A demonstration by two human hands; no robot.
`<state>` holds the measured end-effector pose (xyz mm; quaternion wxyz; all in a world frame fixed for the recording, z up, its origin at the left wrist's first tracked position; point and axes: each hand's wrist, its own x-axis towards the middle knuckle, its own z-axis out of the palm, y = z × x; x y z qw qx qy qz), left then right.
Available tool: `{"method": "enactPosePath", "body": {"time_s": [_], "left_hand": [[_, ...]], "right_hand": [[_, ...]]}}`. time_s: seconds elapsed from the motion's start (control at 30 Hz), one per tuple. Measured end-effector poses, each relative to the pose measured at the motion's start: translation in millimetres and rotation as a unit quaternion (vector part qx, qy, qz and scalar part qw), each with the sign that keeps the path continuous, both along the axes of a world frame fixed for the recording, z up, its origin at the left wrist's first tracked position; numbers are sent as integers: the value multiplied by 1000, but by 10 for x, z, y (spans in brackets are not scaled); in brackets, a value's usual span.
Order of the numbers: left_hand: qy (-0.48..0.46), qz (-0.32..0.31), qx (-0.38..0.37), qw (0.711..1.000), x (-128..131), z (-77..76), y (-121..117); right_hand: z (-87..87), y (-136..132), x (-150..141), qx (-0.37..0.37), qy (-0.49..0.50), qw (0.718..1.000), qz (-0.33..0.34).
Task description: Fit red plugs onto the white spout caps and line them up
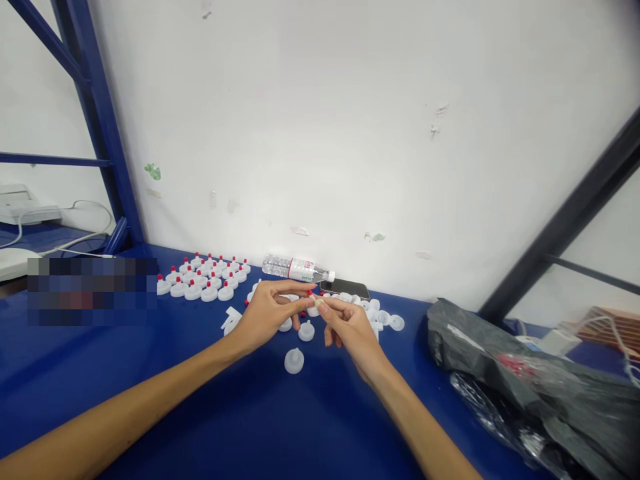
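Observation:
My left hand (pixel 270 310) and my right hand (pixel 347 327) meet above the blue table (pixel 250 413), fingers pinched together on a small white cap with a red tip (pixel 313 301). Loose white caps without red tips lie under and around the hands, one (pixel 294 361) nearest me and another (pixel 306 331) just below the fingers. A group of several finished white caps with red tips (pixel 205 280) stands in rows to the left, behind my left hand.
A plastic water bottle (pixel 297 268) lies on its side by the white wall, with a dark phone (pixel 345 287) beside it. A black plastic bag (pixel 525 380) takes up the table's right side. Blue shelf posts (pixel 100 120) rise at left.

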<state>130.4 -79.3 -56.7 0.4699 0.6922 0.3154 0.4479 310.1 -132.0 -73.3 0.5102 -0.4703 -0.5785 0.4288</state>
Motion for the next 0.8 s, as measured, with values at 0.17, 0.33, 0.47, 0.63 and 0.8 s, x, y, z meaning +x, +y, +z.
{"method": "enactPosePath", "body": {"time_s": [0.17, 0.33, 0.47, 0.63, 0.8], "left_hand": [[-3, 10, -13, 1000, 12, 23, -34], [-9, 9, -16, 1000, 7, 14, -15], [-10, 7, -18, 1000, -12, -4, -13], [-1, 0, -10, 1000, -13, 110, -35], [16, 69, 34, 997, -295, 521, -36]], "right_hand": [[-46, 10, 12, -11, 19, 1000, 11], [-44, 19, 31, -20, 29, 999, 25], [-17, -3, 17, -24, 24, 999, 21], [27, -11, 1, -37, 49, 998, 27], [81, 5, 65, -30, 97, 995, -17]]}}
